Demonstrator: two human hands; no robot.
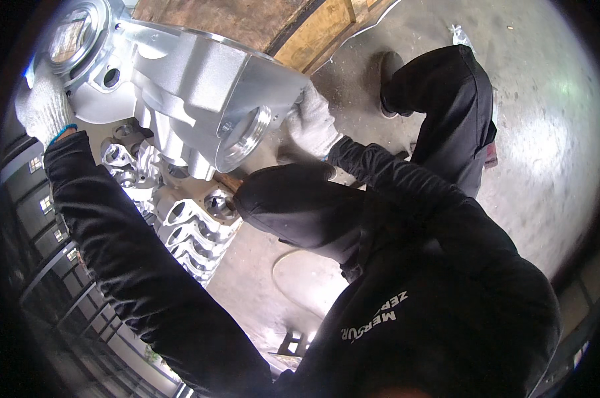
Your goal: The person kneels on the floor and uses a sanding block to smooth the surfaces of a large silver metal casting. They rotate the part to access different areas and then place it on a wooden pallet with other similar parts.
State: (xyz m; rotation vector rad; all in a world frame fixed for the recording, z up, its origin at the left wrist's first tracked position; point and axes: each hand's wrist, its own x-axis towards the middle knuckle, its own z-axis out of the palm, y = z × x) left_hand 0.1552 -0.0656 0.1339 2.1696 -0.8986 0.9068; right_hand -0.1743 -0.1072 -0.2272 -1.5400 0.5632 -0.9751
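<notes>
A large silvery metal casting with round bored openings and ribbed sides fills the upper left, tilted in front of me. My left hand, in a white knit glove with a blue cuff edge, is closed on its left end beside the big machined ring. At the opposite end, my right hand, in a matching white glove, grips the casting's edge. Some fingers of both hands are hidden by the metal. Whether anything supports the casting from below cannot be seen.
Several similar castings stand together at the left, below the held one. A worn brown wooden surface with a timber edge lies at the top. Crumpled clear plastic and a thin hose lie on the concrete floor.
</notes>
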